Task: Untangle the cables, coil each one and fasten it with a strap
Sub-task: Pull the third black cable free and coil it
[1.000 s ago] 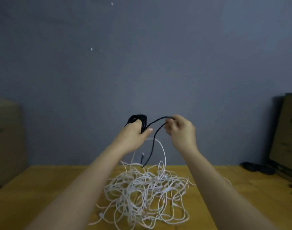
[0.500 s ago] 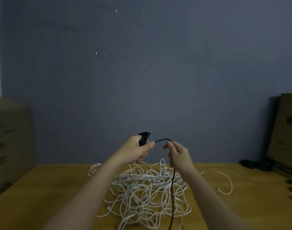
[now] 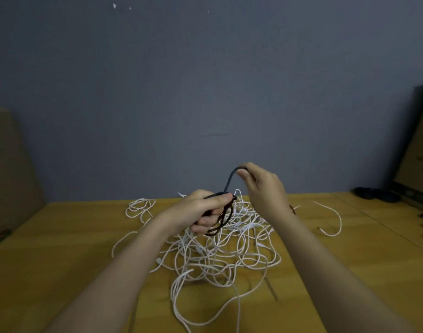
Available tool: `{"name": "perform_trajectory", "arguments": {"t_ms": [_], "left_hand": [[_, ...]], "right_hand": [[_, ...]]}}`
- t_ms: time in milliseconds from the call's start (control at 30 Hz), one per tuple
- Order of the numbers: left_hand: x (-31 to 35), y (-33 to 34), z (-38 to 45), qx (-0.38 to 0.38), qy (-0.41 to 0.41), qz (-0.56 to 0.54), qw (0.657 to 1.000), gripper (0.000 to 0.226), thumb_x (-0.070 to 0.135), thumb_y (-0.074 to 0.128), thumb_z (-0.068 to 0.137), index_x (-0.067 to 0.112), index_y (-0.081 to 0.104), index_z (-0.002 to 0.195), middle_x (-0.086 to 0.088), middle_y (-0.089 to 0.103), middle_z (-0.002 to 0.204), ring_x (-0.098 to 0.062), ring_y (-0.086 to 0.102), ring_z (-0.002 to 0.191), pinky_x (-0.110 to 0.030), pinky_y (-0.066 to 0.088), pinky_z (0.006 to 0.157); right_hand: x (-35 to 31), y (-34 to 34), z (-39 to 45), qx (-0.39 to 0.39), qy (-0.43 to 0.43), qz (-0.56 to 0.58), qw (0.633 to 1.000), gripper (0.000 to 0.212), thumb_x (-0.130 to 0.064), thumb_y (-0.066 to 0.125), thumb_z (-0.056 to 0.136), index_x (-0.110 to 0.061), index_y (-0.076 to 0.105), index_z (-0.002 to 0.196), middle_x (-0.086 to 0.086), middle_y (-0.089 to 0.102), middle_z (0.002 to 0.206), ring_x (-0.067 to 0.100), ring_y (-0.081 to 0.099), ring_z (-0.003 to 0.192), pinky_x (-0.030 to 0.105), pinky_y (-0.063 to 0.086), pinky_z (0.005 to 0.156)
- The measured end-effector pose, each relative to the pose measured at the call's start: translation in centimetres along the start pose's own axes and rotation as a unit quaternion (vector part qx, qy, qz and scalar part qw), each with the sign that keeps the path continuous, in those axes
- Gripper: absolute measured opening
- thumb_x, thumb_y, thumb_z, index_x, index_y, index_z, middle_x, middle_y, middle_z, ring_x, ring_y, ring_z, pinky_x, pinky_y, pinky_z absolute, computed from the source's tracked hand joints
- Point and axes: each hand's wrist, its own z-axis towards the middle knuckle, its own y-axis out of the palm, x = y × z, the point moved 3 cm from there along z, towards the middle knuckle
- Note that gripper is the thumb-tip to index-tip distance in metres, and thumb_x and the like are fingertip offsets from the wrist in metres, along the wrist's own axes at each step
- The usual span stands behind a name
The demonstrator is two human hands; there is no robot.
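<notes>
Black cable (image 3: 222, 216) was the item in work; its wound loops hung from the left hand (image 3: 201, 212), raised above the table (image 3: 61, 236) and directly over the white tangle (image 3: 217, 251). The left fingers were curled round the bundle with the thumb laid across its top; this hold appeared intended to keep the finished turns stacked and prevent them from springing apart. A short free run of the same cable rose from the coil to the right hand (image 3: 265, 188), which was held higher and just beside the left; its thumb and fingertips (image 3: 241, 173) pinched the cable at the crest of the arc, the remaining fingers being folded. The raised pinch was judged to form the next turn for laying onto the bundle; how much free cable remained could not be told. The step in hand was therefore assessed as coiling, with fastening not yet done; no strap could be made out.

White cable lay heaped and interlaced on the yellow wooden table; several loops trailed outward to the left and one long end (image 3: 333, 219) curved off to the right, well apart from the heap; this material was untouched by either hand. Dark objects (image 3: 371, 193) lay at the far right edge, too blurred to identify; a cardboard box (image 3: 419, 150) leaned behind them against the grey wall (image 3: 205, 80).
</notes>
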Motion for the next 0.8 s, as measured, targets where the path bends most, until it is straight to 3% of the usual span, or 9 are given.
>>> {"name": "perform_trajectory", "arguments": {"t_ms": [100, 233, 367, 467, 533, 634, 734, 800], "left_hand": [[-0.5, 0.4, 0.5, 0.0, 0.041, -0.085, 0.996, 0.041, 0.038, 0.056, 0.09, 0.02, 0.041, 0.055, 0.005, 0.028, 0.038, -0.006, 0.025, 0.026, -0.014, 0.021, 0.034], [-0.4, -0.1, 1.2, 0.085, 0.105, -0.167, 0.977, 0.035, 0.035, 0.052, 0.085, 0.019, 0.04, 0.057, 0.007, 0.028, 0.037, -0.006, 0.025, 0.025, -0.016, 0.025, 0.034], [-0.3, -0.9, 2.1, 0.118, 0.15, -0.184, 0.964, 0.03, 0.034, 0.052, 0.089, 0.017, 0.043, 0.066, 0.006, 0.035, 0.046, -0.009, 0.033, 0.034, -0.022, 0.034, 0.042], [-1.0, -1.2, 3.4, 0.152, 0.176, -0.179, 0.956, 0.02, 0.027, 0.051, 0.09, 0.016, 0.045, 0.074, 0.004, 0.049, 0.056, -0.013, 0.048, 0.048, -0.024, 0.044, 0.054], [-2.0, -1.6, 4.4, 0.192, 0.161, -0.076, 0.965, 0.021, 0.023, 0.048, 0.098, 0.015, 0.044, 0.078, 0.006, 0.057, 0.062, -0.014, 0.055, 0.06, -0.03, 0.047, 0.069], [-4.0, -1.6, 5.8, 0.219, 0.099, 0.206, 0.948, 0.022, 0.029, 0.04, 0.102, 0.021, 0.044, 0.082, 0.003, 0.059, 0.075, -0.012, 0.056, 0.074, -0.036, 0.044, 0.083], [-5.6, -1.9, 6.5, 0.175, 0.021, 0.378, 0.909, 0.018, 0.039, 0.037, 0.101, 0.022, 0.036, 0.093, 0.006, 0.05, 0.083, -0.007, 0.053, 0.074, -0.028, 0.039, 0.069], [-6.1, -2.2, 6.5, 0.145, -0.024, 0.486, 0.862, 0.026, 0.043, 0.034, 0.101, 0.017, 0.034, 0.098, 0.004, 0.049, 0.078, -0.01, 0.052, 0.068, -0.029, 0.034, 0.056]], "right_hand": [[2.0, 3.3, -2.0, -0.093, 0.039, 0.067, 0.993, 0.021, -0.034, 0.041, 0.099, -0.038, 0.061, 0.093, -0.018, 0.057, 0.064, 0.004, 0.05, 0.06, 0.031, 0.044, 0.058], [3.7, 6.7, -5.4, -0.172, 0.066, 0.13, 0.974, 0.029, -0.039, 0.034, 0.101, -0.062, 0.046, 0.088, -0.021, 0.056, 0.061, 0.001, 0.047, 0.052, 0.027, 0.037, 0.056], [5.2, 8.3, -8.1, -0.225, 0.096, 0.146, 0.959, 0.019, -0.045, 0.032, 0.1, -0.043, 0.05, 0.107, -0.01, 0.049, 0.058, 0.012, 0.045, 0.053, 0.034, 0.036, 0.056], [5.4, 8.7, -9.3, -0.278, 0.06, 0.018, 0.958, 0.025, -0.042, 0.031, 0.102, -0.031, 0.045, 0.119, -0.006, 0.052, 0.068, 0.017, 0.049, 0.059, 0.033, 0.034, 0.052], [5.2, 8.8, -9.6, -0.291, 0.031, -0.072, 0.954, 0.029, -0.041, 0.029, 0.103, -0.025, 0.042, 0.123, 0.004, 0.062, 0.084, 0.027, 0.057, 0.073, 0.035, 0.04, 0.057], [4.1, 8.4, -9.5, -0.253, -0.034, -0.138, 0.957, 0.032, -0.04, 0.026, 0.104, -0.016, 0.043, 0.115, 0.009, 0.064, 0.09, 0.035, 0.06, 0.078, 0.038, 0.042, 0.06], [3.0, 7.4, -9.0, -0.213, -0.091, -0.154, 0.96, 0.033, -0.037, 0.029, 0.104, -0.014, 0.051, 0.111, 0.005, 0.064, 0.095, 0.03, 0.061, 0.081, 0.036, 0.041, 0.062], [2.8, 6.4, -8.8, -0.174, -0.106, -0.118, 0.972, 0.031, -0.035, 0.038, 0.102, -0.016, 0.06, 0.113, 0.002, 0.067, 0.094, 0.025, 0.063, 0.081, 0.036, 0.044, 0.062]]}}
